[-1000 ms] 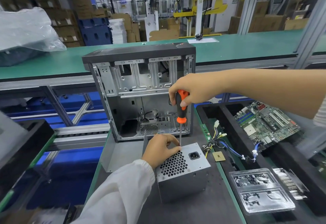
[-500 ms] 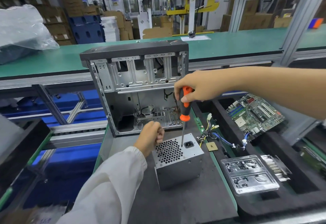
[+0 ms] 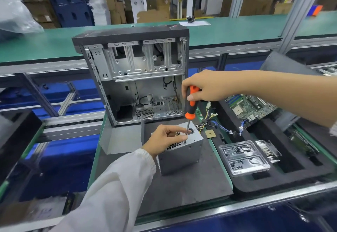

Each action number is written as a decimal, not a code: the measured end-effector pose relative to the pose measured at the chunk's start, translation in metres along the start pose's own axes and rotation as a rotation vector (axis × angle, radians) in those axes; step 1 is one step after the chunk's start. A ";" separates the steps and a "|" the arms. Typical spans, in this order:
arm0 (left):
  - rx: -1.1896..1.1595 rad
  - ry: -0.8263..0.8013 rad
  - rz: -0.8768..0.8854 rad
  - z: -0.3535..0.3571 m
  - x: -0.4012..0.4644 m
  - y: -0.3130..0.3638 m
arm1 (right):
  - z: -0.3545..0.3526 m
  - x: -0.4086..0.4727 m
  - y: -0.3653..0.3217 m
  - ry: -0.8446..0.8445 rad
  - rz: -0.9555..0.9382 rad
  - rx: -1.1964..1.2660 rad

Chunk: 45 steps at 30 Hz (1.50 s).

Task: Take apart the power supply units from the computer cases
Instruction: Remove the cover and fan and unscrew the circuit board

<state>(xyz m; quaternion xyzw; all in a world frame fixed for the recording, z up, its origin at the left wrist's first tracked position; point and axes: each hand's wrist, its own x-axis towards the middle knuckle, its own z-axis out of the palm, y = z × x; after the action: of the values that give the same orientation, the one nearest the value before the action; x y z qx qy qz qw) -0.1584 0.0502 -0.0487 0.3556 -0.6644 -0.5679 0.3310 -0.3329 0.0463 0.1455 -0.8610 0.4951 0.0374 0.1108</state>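
Observation:
A grey metal power supply unit stands on the black mat, its vented face up, in front of the open, stripped computer case. My right hand grips the orange-and-black screwdriver upright, its tip down at the unit's near top edge. My left hand rests on the vented top, thumb and fingertips pinching the screwdriver's shaft near the tip. The unit's cable bundle trails to the right.
A loose grey side panel lies left of the unit. To the right a black foam tray holds a motherboard, a clear plastic box of screws and a small chip. A green conveyor runs behind the case.
My left hand moved from the unit's left side onto its top and took hold of the screwdriver shaft. The screwdriver tip shifted from beside the socket to the unit's near edge.

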 end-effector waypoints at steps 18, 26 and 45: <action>-0.078 0.074 0.051 0.009 0.001 -0.004 | 0.013 -0.001 -0.014 0.223 0.073 -0.507; -0.068 0.062 0.128 0.013 0.005 0.001 | 0.001 -0.003 -0.007 -0.024 -0.099 -0.289; -0.029 0.193 0.118 0.014 0.005 -0.002 | -0.010 0.019 -0.029 -0.150 0.065 -0.457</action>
<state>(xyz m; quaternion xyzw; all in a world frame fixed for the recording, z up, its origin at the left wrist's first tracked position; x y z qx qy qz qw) -0.1726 0.0524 -0.0520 0.3643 -0.6409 -0.5201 0.4314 -0.2986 0.0427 0.1566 -0.8422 0.4914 0.2159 -0.0517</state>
